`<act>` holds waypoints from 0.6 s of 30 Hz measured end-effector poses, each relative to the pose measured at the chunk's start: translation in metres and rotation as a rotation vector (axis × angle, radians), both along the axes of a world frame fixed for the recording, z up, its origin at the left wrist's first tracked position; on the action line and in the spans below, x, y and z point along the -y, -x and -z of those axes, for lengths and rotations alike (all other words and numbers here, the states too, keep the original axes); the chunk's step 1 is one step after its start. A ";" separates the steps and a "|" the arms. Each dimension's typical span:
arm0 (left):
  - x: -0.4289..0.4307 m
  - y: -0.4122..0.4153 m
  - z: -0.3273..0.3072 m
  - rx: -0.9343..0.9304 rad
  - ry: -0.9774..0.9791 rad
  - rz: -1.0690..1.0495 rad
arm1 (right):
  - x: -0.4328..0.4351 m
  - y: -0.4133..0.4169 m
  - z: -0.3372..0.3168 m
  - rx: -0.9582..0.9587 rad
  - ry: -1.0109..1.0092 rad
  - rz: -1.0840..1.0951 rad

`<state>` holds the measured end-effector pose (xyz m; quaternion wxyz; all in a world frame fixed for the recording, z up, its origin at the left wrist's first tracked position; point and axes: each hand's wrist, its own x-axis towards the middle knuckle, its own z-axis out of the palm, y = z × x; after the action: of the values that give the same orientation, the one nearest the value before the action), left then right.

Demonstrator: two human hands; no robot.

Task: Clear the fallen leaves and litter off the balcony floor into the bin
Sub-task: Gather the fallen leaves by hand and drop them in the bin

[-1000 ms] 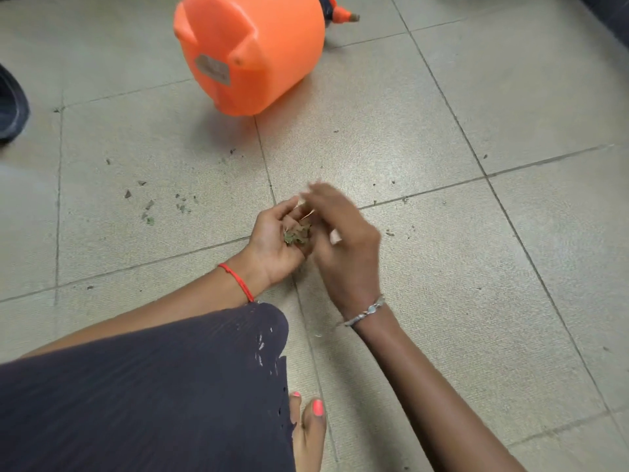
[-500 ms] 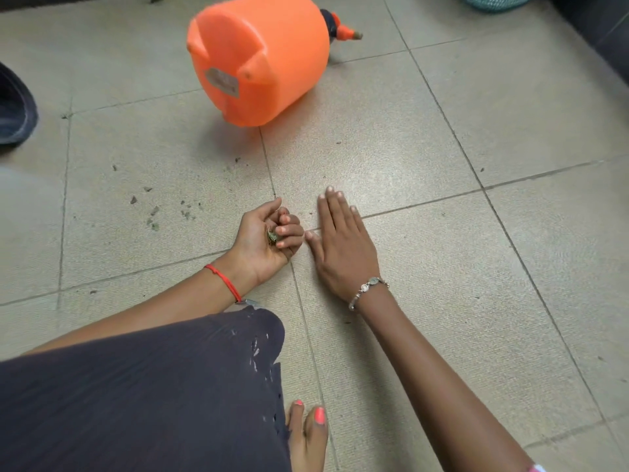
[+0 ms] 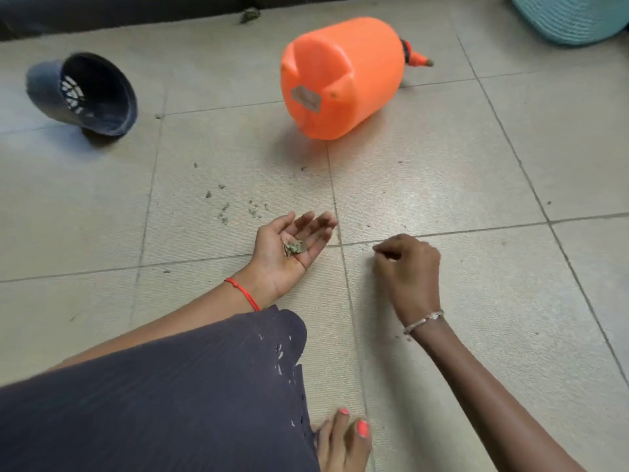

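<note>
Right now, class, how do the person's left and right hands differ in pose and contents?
Left hand: palm up, fingers open, cradling dry leaf scraps; right hand: knuckles up, fingers curled, nothing visibly held. Left wrist wears a red thread, right a silver bracelet. Both are near the beige tiled floor.

An orange pressure sprayer (image 3: 340, 76) lies on its side ahead of me; a dark plastic plant pot (image 3: 85, 93) lies tipped over, well to its left.
</note>
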<state>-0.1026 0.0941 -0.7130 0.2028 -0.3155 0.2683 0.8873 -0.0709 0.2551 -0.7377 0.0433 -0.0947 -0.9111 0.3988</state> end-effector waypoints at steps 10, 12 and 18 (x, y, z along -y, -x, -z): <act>0.065 0.004 -0.004 -0.013 0.188 -0.179 | 0.127 0.032 -0.041 -0.297 0.480 -0.439; 0.084 0.007 -0.004 0.013 0.177 -0.272 | 0.119 0.059 -0.030 -0.340 0.397 -0.300; 0.127 0.015 0.022 0.090 0.252 -0.404 | 0.108 0.109 0.037 0.045 -0.419 -0.306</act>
<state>-0.1174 -0.0332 -0.7348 -0.0080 -0.4250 0.2990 0.8544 -0.1798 0.1473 -0.7746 -0.0192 0.0463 -0.9783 0.2012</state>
